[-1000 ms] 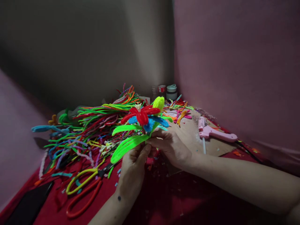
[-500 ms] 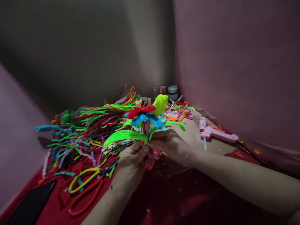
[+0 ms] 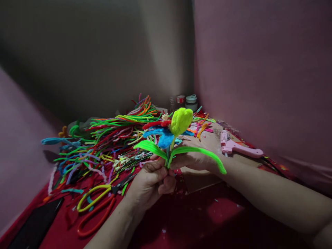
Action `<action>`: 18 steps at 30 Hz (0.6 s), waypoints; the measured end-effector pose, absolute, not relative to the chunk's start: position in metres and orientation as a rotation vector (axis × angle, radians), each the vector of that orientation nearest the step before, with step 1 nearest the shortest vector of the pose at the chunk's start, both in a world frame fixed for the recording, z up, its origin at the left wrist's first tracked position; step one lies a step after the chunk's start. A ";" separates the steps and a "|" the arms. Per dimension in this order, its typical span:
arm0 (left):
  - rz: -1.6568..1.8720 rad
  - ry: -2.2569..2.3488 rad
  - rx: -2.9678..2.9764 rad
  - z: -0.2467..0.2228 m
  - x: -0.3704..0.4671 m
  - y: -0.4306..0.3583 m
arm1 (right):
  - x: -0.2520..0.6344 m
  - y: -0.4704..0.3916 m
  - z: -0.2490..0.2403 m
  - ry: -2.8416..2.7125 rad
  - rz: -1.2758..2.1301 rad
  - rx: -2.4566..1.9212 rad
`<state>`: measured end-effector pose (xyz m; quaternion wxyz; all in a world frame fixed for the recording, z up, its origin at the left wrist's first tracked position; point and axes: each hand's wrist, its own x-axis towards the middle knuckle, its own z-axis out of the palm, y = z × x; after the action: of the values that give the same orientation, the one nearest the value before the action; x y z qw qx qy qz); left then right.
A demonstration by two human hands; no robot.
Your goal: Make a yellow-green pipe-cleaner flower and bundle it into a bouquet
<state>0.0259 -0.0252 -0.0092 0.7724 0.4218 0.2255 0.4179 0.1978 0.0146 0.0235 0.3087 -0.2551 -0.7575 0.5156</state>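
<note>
My left hand is closed around the lower stems of a pipe-cleaner flower bunch, near the middle of the view. The bunch has a yellow-green tulip, a blue flower, a red flower behind it and long green leaves on both sides. My right hand is behind the stems and the right leaf, its fingers reaching toward the stems. Those fingertips are largely hidden, so its grip does not show.
Loose pipe cleaners are heaped at the left and back. Scissors and a black phone lie front left on red cloth. A pink glue gun rests on cardboard at the right. A lidded jar stands behind.
The bunch has turned, bringing the tulip forward and the right leaf lower over my right wrist. My right hand has shifted slightly right, behind the stems. My left hand still holds them.
</note>
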 end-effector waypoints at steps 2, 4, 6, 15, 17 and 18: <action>0.861 0.470 0.926 -0.011 0.025 -0.024 | 0.196 0.013 0.022 -1.973 1.481 -0.648; 0.798 0.437 0.937 -0.012 0.023 -0.022 | 0.193 0.013 0.015 -1.859 1.627 -0.600; 0.740 0.402 0.943 -0.013 0.021 -0.020 | 0.190 0.012 0.005 -1.755 1.691 -0.560; 0.964 0.939 1.459 0.007 0.019 -0.028 | 0.185 0.007 -0.005 -1.514 1.719 -0.304; 1.050 1.063 1.610 0.009 0.021 -0.031 | 0.182 0.005 0.000 -1.449 1.683 -0.311; 1.083 1.108 1.679 0.007 0.022 -0.031 | 0.180 0.004 0.003 -1.419 1.654 -0.338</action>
<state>0.0221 -0.0313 0.0075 0.4155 0.6685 0.4411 0.4311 0.1802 0.0044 0.0026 0.4513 -0.1366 -0.5741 0.6694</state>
